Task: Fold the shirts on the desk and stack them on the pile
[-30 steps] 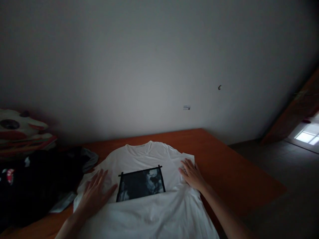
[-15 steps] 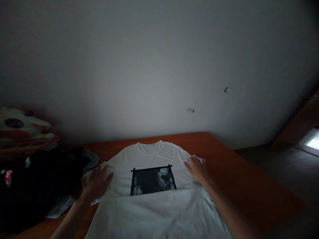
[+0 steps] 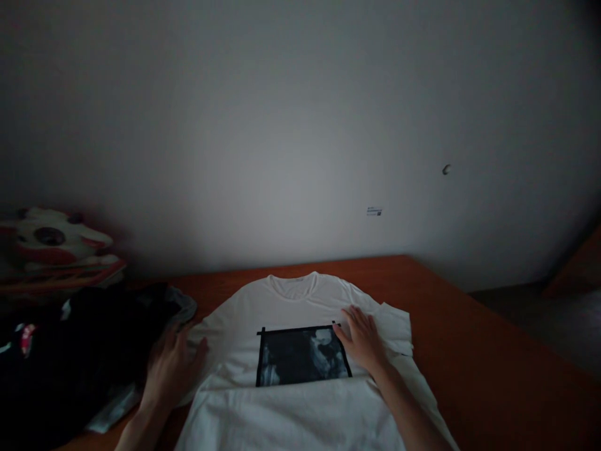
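A white T-shirt [image 3: 291,300] with a dark square print [image 3: 300,356] lies face up on the orange-brown table [image 3: 451,326], its lower part folded up over the bottom of the print. My left hand [image 3: 171,366] rests flat, fingers apart, on the shirt's left sleeve edge beside the dark clothes. My right hand [image 3: 361,338] lies flat with fingers stretched out on the shirt, just right of the print's top corner.
A heap of dark clothes [image 3: 84,351] lies at the table's left. Behind it sits a red and white patterned bundle [image 3: 51,250]. A plain grey wall [image 3: 300,125] backs the table. Grey floor [image 3: 539,313] shows at the right.
My left hand slid outward to the left sleeve edge. My right hand moved inward from the right sleeve toward the print. The right sleeve now lies spread out.
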The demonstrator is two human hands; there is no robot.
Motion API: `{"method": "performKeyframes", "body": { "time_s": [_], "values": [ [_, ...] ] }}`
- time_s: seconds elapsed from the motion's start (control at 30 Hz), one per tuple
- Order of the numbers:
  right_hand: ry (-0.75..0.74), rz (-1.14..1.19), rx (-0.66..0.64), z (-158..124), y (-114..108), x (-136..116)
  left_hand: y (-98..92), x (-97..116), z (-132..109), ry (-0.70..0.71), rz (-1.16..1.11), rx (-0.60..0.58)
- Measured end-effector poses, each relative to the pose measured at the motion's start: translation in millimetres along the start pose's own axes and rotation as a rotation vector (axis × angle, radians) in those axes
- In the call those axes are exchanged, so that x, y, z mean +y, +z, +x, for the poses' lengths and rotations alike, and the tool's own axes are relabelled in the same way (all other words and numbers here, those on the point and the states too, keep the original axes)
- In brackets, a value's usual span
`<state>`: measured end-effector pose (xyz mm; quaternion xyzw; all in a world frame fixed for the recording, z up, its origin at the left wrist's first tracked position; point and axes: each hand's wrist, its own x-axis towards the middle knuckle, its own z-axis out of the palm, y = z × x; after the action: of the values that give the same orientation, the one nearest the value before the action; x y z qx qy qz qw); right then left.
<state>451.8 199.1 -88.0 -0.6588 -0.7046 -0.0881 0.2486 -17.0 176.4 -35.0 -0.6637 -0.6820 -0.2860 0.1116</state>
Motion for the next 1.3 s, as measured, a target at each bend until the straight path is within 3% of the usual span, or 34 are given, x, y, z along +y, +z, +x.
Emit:
{"method": "performKeyframes", "body": {
  "time_s": [0.07, 0.23, 0.37, 0.47, 0.53, 0.63, 0.7, 0.8, 0.97, 1.13, 1.3],
  "values": [
    [-0.025, 0.053, 0.069, 2, 2, 3, -6.1, 14, 5, 0.156, -0.098, -0.008],
    [-0.158, 0.224, 0.193, 6, -16, 1, -22.9, 44, -1, 0.435, -0.211, -0.352],
    [-0.230, 0.275, 0.182, 5, -34, -9, -36.7, 57, -8, 0.432, -0.186, -0.489],
    [-0.273, 0.240, 0.139, 1, -39, -17, -43.2, 60, -8, 0.324, -0.147, -0.594],
    [-0.291, 0.202, 0.083, -1, -41, -20, -44.5, 57, -7, 0.158, -0.096, -0.567],
    [-0.286, 0.116, -0.025, 1, -47, -27, -42.2, 46, -7, -0.087, 0.084, -0.311],
    [-0.282, 0.067, -0.097, 5, -56, -37, -39.2, 36, -8, -0.171, 0.241, -0.197],
    [-0.325, 0.105, -0.175, 12, -70, -66, -33.8, 23, -9, -0.250, 0.340, -0.215],
    [-0.538, 0.404, -0.281, 10, -80, -148, -21.2, 12, 0, -0.253, 0.241, -0.208],
    [-0.732, 0.527, -0.456, -13, -68, -228, -8.5, -5, 5, -0.281, 0.063, -0.122],
    [-0.655, 0.519, -0.583, -25, -68, -266, -5.6, -21, 7, -0.276, -0.099, -0.131]
  ]
}}
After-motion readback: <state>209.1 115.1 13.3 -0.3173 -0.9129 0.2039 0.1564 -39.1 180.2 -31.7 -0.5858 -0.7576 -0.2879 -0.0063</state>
